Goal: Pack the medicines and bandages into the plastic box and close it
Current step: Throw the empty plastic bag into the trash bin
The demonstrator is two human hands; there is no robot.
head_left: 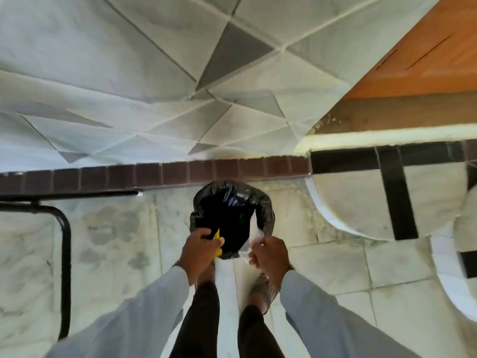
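Standing over a bin (232, 218) lined with a black bag, the person held both hands at its near rim. The left hand (200, 250) was closed around something yellow (218, 240), of which only a narrow strip showed between the fingers; what it was I could not tell. The right hand (269, 257) was pinched on a piece of thin white plastic (251, 237), perhaps wrapping, which hung over the near right edge of the bin.

The step seemed to be throwing away packaging, and it would go well if each hand moved fully over the dark opening before it let go, because the light plastic could drift and fall on the floor beside the bin. It would also be wise to check that no medicine stayed inside the wrapping.

The yellow strip stood nearly upright in this view, its long axis running from the hand toward the far side of the bin, with a pointed end away from the person. The white plastic also stretched away from the hand, toward the middle of the bin.

The plastic box, medicines and bandages were not visible anywhere near the bin.
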